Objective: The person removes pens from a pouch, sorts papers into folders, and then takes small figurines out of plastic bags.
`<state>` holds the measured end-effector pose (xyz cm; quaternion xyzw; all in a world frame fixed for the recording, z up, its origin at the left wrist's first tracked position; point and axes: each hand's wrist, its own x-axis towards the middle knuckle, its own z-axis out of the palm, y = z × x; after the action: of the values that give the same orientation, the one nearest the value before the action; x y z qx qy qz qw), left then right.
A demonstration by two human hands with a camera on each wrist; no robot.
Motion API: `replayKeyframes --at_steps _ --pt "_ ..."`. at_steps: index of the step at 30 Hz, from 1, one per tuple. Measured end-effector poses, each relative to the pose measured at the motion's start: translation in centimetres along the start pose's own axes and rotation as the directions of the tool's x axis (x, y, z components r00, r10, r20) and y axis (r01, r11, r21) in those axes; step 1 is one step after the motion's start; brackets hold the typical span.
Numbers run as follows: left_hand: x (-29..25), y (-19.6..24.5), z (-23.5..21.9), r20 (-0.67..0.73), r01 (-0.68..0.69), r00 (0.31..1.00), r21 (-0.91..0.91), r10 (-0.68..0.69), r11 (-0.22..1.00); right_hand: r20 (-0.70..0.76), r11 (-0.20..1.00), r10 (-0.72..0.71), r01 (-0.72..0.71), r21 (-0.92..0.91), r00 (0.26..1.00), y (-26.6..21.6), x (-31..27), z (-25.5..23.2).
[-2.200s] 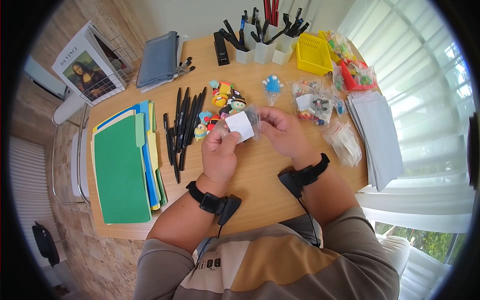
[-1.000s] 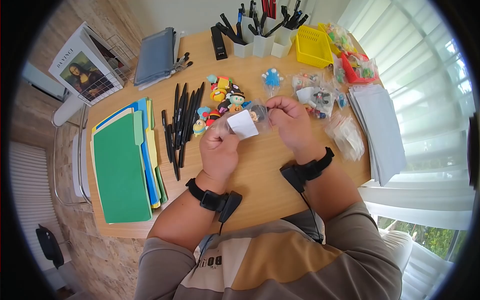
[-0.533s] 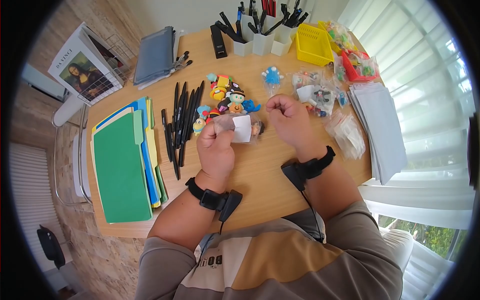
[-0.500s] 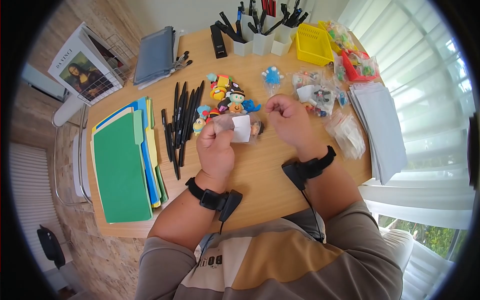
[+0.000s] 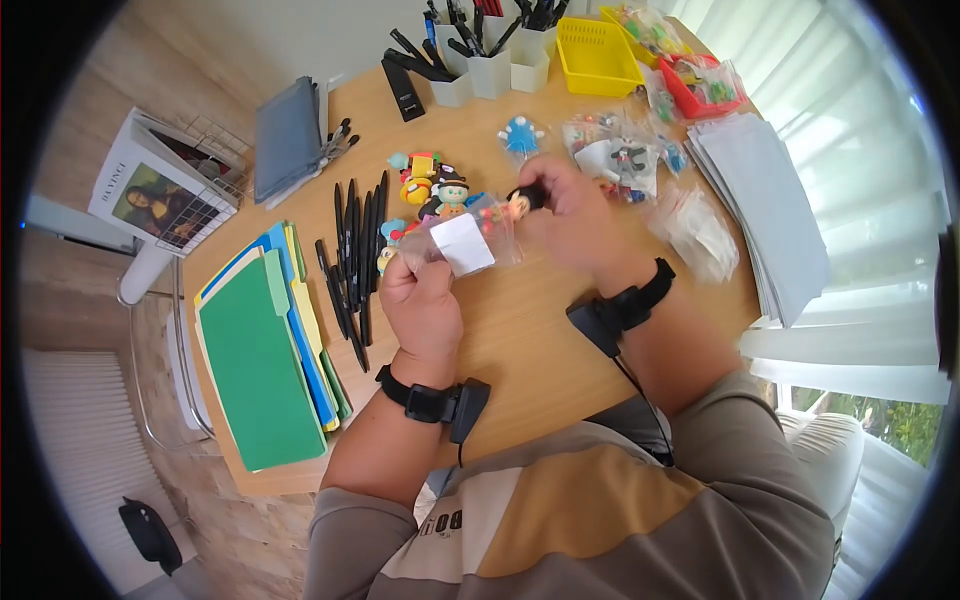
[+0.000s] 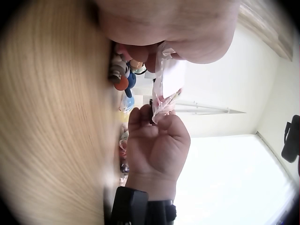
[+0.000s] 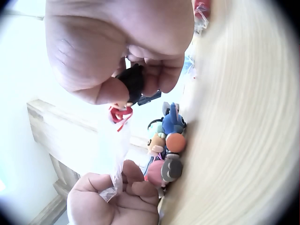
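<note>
My left hand (image 5: 425, 310) pinches one end of a clear plastic bag (image 5: 507, 248) that has a white paper square (image 5: 461, 246) on it. At the bag's other end, my right hand (image 5: 585, 220) grips a small figurine (image 5: 519, 204) by its black-haired head. Its red lower part sits at the mouth of the bag, as the right wrist view shows with the black hair (image 7: 132, 83) between thumb and fingers. Just beyond the left hand lies a group of unbagged figurines (image 5: 452, 192). A blue figurine (image 5: 521, 134) in clear plastic lies past the right hand.
Black pens (image 5: 345, 265) and coloured folders (image 5: 262, 360) lie at the left. To the right are bagged figurines (image 5: 628, 160), flat clear bags (image 5: 698, 232) and a paper stack (image 5: 765, 215). Pen holders (image 5: 490, 76), a yellow basket (image 5: 596, 66) and a red basket (image 5: 690, 98) stand behind.
The right hand, apart from the bag half a second ago, now holds the figurine's head, which has come out of the bag. The left hand keeps its grip. The head view has shifted and tilted.
</note>
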<state>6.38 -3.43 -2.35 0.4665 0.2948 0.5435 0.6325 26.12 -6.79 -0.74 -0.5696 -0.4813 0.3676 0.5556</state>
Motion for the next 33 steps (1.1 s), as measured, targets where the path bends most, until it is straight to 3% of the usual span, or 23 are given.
replayKeyframes --at_steps 1,3,4,7,11,13,17,18,21,25,27,30,33 --pt "0.0 -0.1 -0.1 -0.007 0.003 1.0 -0.003 -0.003 1.0 -0.007 1.0 0.001 -0.001 0.006 1.0 0.2 0.1 -0.1" --pt "0.2 -0.6 -0.3 0.008 -0.057 0.998 0.021 0.057 0.998 -0.157 0.952 -0.059 0.103 0.288 0.986 0.1 0.2 -0.3" --pt "0.3 -0.8 -0.3 0.019 -0.119 0.993 0.038 0.118 0.992 -0.165 0.951 -0.057 0.104 0.29 0.985 0.3 0.3 -0.4" --pt "0.2 -0.1 0.1 0.054 -0.115 0.992 -0.014 0.116 0.993 -0.221 0.925 -0.055 0.133 0.357 0.974 0.9 0.6 -0.7" --pt "-0.1 0.1 0.2 0.033 -0.043 0.998 -0.054 0.045 0.998 -0.299 0.948 -0.076 0.162 0.275 0.951 0.6 0.6 -0.3" --pt "-0.2 0.2 0.5 0.134 0.045 0.99 -0.105 -0.031 0.993 -0.319 0.952 -0.084 0.171 0.254 0.944 0.3 0.4 -0.2" --pt "-1.0 0.8 1.2 0.246 0.154 0.958 0.003 -0.15 0.988 -0.219 0.987 -0.161 0.156 -0.038 0.962 0.9 0.3 -0.1" --pt "-1.0 0.5 1.0 0.243 0.158 0.958 0.004 -0.154 0.987 -0.164 0.978 -0.175 0.152 -0.144 0.971 1.1 0.4 0.0" --pt "-0.8 -0.1 0.6 0.305 0.084 0.946 0.089 -0.108 0.992 -0.123 0.977 -0.165 0.146 -0.155 0.978 1.7 0.4 0.3" --pt "-0.8 -0.3 0.3 0.315 0.105 0.938 0.132 -0.142 0.986 -0.123 0.997 -0.046 0.039 -0.061 0.991 1.4 0.3 0.5" --pt "-0.7 -0.6 0.3 0.314 0.116 0.936 0.156 -0.161 0.981 -0.11 0.961 -0.156 0.125 -0.246 0.982 0.3 -0.1 0.5" --pt "-0.9 -0.5 0.3 0.334 0.065 0.93 0.267 -0.156 0.961 -0.065 0.98 -0.104 0.091 -0.177 0.992 -0.2 -0.2 0.5" --pt "-1.1 -0.1 0.2 0.431 0.013 0.88 0.401 -0.201 0.916 -0.068 0.987 -0.099 0.089 -0.133 0.993 0.6 -0.1 0.7"
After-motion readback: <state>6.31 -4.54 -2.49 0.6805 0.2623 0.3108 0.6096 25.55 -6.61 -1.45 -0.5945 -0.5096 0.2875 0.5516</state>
